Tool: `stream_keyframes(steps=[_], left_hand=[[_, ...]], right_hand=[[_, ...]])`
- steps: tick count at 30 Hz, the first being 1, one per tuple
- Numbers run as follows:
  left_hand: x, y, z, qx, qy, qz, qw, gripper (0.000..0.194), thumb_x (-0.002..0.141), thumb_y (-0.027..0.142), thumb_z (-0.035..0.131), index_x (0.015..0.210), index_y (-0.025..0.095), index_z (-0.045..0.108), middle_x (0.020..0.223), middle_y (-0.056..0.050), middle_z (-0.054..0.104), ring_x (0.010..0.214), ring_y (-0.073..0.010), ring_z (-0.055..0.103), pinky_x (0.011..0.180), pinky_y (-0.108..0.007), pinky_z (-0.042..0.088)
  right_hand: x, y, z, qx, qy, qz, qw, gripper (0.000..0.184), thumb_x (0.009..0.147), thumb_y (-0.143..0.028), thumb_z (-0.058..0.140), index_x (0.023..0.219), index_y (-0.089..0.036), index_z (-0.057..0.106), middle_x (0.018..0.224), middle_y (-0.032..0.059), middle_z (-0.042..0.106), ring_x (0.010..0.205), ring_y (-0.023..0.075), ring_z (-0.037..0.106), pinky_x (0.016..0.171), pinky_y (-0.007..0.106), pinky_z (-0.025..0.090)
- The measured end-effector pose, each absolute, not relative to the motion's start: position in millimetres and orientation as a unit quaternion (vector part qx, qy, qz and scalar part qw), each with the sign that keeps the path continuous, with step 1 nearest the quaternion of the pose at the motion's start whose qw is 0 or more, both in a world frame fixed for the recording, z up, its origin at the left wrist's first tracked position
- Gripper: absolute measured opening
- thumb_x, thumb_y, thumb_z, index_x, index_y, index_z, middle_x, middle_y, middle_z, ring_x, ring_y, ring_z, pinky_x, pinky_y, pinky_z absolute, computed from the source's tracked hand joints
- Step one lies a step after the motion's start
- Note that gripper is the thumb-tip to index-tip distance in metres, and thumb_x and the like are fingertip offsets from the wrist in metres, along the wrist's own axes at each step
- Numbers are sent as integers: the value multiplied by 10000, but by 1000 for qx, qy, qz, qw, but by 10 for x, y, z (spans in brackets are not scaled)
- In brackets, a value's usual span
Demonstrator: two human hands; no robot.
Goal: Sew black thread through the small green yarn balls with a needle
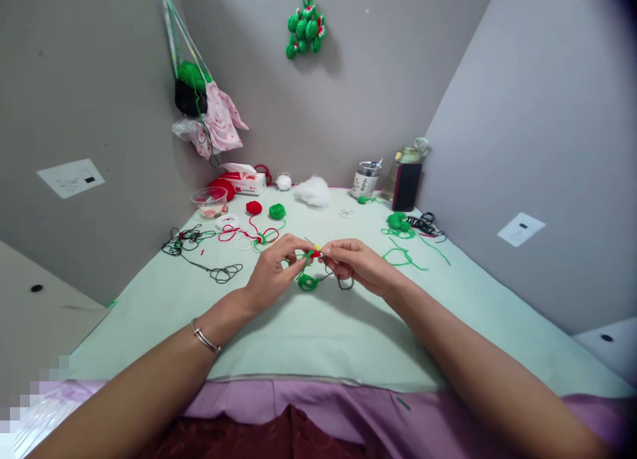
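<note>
So the little red-and-green yarn piece [314, 254] was right mid-frame above the pale surface [328, 343], pinched between both grips: left hand [279, 270] fingertips on its left edge, right hand [355, 263] fingertips on its right. Both forearms angled in from the lower corners, wrists nearly level.

At the far edge of the table [328, 346], a tissue box [251, 182] is sitting left, behind a tub [210, 203]; a bottle [409, 155] is standing right, beside a pen holder [365, 182]. Stuffing [312, 191] is lying between box and holder.
</note>
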State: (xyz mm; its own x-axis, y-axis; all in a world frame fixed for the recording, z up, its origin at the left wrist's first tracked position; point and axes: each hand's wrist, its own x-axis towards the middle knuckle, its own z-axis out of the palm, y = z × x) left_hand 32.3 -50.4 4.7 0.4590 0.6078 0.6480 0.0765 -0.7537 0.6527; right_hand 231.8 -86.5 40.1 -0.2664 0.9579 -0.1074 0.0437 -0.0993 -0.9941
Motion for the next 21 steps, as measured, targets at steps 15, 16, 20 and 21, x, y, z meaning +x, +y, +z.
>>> stream_keyframes(steps=[15,16,20,21], left_hand=[[310,-430,25,712,284,508,394,136,851,290,677,932,186,645,834,-9,609,642,-98,508,606,-247,470],[321,-414,24,680,295,492,458,189,830,325,699,929,181,627,821,-1,597,637,-95,508,585,-238,472],[354,-365,22,594,311,434,602,324,731,381,783,895,161,610,798,11,582,659,-91,530,596,-227,504],[358,-361,19,585,315,423,615,331,720,385,790,885,158,615,785,14,581,651,-87,528,604,-229,511]], right_hand=[[2410,-898,392,-494,-687,377,377,260,899,-320,495,1020,-150,651,768,11,587,578,89,381,525,242,305],[2425,-882,372,-496,-694,347,390,295,909,-283,462,1118,-157,628,793,15,610,588,97,401,541,244,332],[2439,-864,327,-513,-714,225,421,381,910,-167,420,1280,-184,511,803,7,666,638,120,489,630,255,413],[2433,-871,325,-518,-718,195,423,316,915,-163,433,1211,-187,542,789,4,667,627,118,492,625,252,412]])
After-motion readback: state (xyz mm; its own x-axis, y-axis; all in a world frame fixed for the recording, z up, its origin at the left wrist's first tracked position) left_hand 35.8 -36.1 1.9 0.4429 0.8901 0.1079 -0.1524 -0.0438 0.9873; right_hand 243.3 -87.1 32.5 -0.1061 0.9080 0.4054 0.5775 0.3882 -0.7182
